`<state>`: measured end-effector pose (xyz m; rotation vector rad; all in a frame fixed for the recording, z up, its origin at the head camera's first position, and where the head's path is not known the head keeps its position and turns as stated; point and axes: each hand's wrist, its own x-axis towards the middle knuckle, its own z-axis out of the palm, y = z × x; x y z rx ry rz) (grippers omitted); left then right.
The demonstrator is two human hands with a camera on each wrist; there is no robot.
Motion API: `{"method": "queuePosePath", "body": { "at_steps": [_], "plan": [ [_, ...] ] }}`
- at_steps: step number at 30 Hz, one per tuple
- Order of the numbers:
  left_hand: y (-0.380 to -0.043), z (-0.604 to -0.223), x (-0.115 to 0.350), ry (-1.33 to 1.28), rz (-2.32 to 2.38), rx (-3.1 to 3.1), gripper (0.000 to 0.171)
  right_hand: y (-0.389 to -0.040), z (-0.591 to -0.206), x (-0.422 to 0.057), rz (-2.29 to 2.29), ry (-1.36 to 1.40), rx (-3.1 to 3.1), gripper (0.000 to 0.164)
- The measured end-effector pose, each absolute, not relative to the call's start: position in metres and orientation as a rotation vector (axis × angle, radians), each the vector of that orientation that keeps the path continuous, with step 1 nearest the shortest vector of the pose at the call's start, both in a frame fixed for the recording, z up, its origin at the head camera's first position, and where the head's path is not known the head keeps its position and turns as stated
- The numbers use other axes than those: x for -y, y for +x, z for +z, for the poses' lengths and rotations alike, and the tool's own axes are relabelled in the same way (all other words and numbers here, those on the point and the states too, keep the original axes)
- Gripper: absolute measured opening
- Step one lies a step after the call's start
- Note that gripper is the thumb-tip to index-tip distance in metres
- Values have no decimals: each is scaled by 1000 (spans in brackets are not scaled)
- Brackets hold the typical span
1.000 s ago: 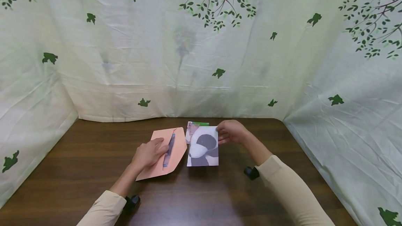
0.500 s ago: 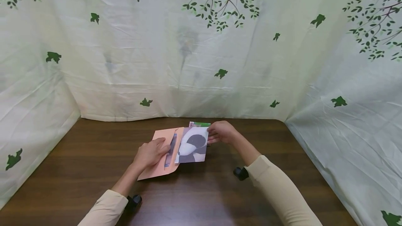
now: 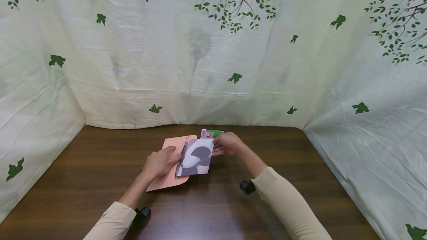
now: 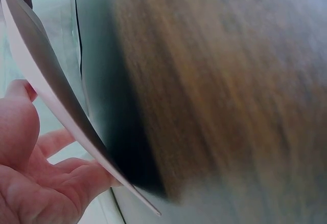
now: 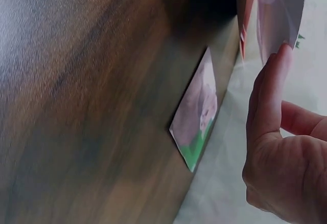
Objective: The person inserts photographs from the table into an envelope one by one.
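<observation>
1. White cloth backdrop (image 3: 133, 84) with green leaf prints; dark brown wood-grain table (image 3: 207, 210) below.
2. Left hand (image 3: 161, 163): holding pale orange envelope (image 3: 173, 144) left of center, fingers across its front, thumb near the mouth. Exact thumb contact: cannot tell.
3. Right hand (image 3: 228, 144): pinching grey-and-white animal-print card (image 3: 197, 158) near its far right corner. Fingers fairly straight, gap narrowed to card thickness.
4. Card location: lifted off the table, lying over the envelope's right flap, left edge at the mouth. Inside already or just above: cannot tell. Something grey-blue also visible in the mouth.
5. Pointing: envelope mouth facing right, long axis roughly near-to-far, far end swung right. Card long axis seemingly the same way, print facing up, left edge leading.
6. Step in hand, judging by the pose: feeding card into envelope. Match leading edge to mouth line, both corners in together. Spread the mouth with left thumb. Push along the envelope's plane, not down into it.
7. Likely snag points: near left corner, grey-blue contents. On resistance, back off and re-square. Probable cost of forcing: bowed card.
8. Pink-and-green second card (image 5: 196, 114): flat on the table, beyond the first, apart from right fingers. Leave alone for now.
</observation>
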<state>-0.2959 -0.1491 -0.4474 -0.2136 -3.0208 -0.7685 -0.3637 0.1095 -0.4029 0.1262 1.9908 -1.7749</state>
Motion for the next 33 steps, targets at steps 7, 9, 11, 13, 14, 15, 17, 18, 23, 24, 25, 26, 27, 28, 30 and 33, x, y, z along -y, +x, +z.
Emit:
{"method": "queuePosePath", "body": {
  "at_steps": [7, 9, 11, 13, 14, 15, 17, 18, 23, 24, 25, 26, 27, 28, 30, 33],
  "plan": [
    [-295, -448, 149, -205, -791, 3015, 55, -364, -410, -103, -1775, 150, -1978, 25],
    [-295, -449, 150, -209, -790, 3010, 55, -365, -412, -102, -1781, 155, -1973, 24],
    [-295, -449, 150, -215, -784, 3004, 55, -365, -414, -100, -1788, 155, -1967, 25],
    [-296, -450, 150, -224, -771, 2995, 54, -366, -415, -99, -1794, 151, -1964, 25],
    [-296, -450, 150, -228, -765, 2991, 54, -366, -415, -98, -1796, 149, -1963, 25],
    [-296, -450, 151, -231, -759, 2987, 54, -365, -415, -97, -1798, 148, -1963, 25],
    [-296, -450, 151, -234, -753, 2982, 53, -365, -415, -96, -1800, 141, -1969, 26],
    [-296, -450, 151, -233, -751, 2982, 53, -365, -415, -95, -1800, 141, -1972, 26],
    [-296, -450, 150, -233, -757, 2981, 53, -365, -417, -92, -1823, 148, -1948, 26],
    [-295, -450, 150, -231, -760, 2983, 53, -366, -418, -92, -1831, 151, -1938, 26],
    [-296, -450, 150, -232, -763, 2985, 53, -366, -418, -91, -1841, 148, -1929, 26],
    [-296, -449, 150, -230, -766, 2989, 54, -366, -419, -90, -1848, 147, -1921, 25],
    [-296, -449, 150, -225, -771, 2991, 54, -366, -420, -89, -1855, 146, -1910, 25],
    [-296, -449, 150, -218, -777, 2996, 54, -367, -420, -88, -1860, 143, -1904, 25],
    [-296, -448, 149, -208, -787, 3005, 55, -367, -420, -86, -1865, 135, -1899, 25],
    [-295, -447, 149, -199, -798, 3009, 55, -367, -420, -84, -1861, 129, -1895, 25]
  ]
}}
